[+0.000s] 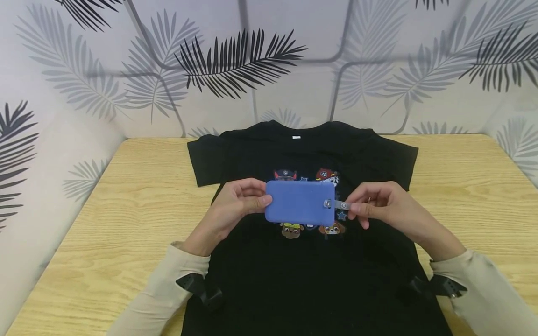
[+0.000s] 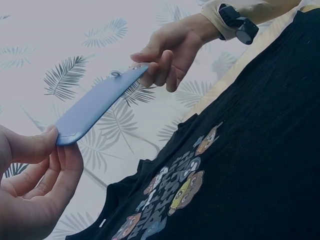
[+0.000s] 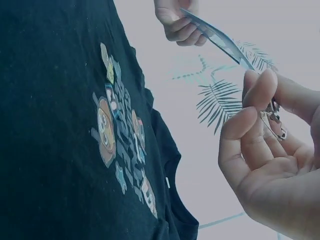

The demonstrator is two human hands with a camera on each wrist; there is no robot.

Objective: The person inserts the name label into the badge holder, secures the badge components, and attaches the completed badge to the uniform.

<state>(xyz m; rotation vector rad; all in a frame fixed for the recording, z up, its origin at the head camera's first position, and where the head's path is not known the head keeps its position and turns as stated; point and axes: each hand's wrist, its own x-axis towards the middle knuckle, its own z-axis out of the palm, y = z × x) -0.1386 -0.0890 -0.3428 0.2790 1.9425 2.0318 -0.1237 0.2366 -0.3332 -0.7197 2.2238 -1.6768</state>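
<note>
A blue badge holder is held level above a black T-shirt that lies spread out, with cartoon dog faces on its chest. My left hand pinches the holder's left end between thumb and fingers. At the other end, my right hand grips the clear snap strap fastened to the holder. In the right wrist view, a metal clip that looks like a safety pin shows among the right fingers. The left wrist view catches the holder nearly edge-on, spanning both hands.
The shirt covers the middle of a light wood table, its neckline toward the back edge. Behind and at the sides hangs a pale cloth with a leaf pattern. Dark wrist cameras are strapped over both beige sleeves.
</note>
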